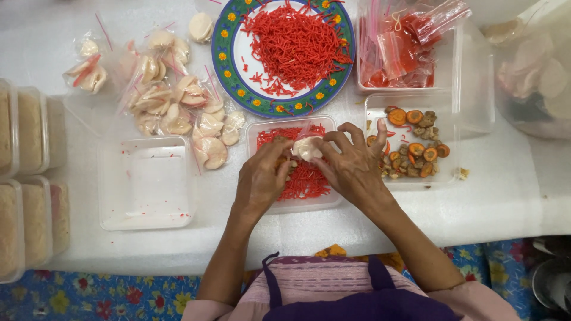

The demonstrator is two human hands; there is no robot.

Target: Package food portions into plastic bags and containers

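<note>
Left hand [262, 178] and right hand [351, 169]: both pinch one pale cracker [307, 148], held over the middle tub [294, 203] of red strands. Right of it: tub of orange slices [416, 148]. Left: empty tub [147, 181]; sealed bags of crackers [166, 95], already packed by the look. Behind: plate [238, 83] heaped with red strands, plenty left. All on the white bench [505, 196].

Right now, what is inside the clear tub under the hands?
Red shredded strands fill the tub. The left hand and right hand cover parts of it.
</note>
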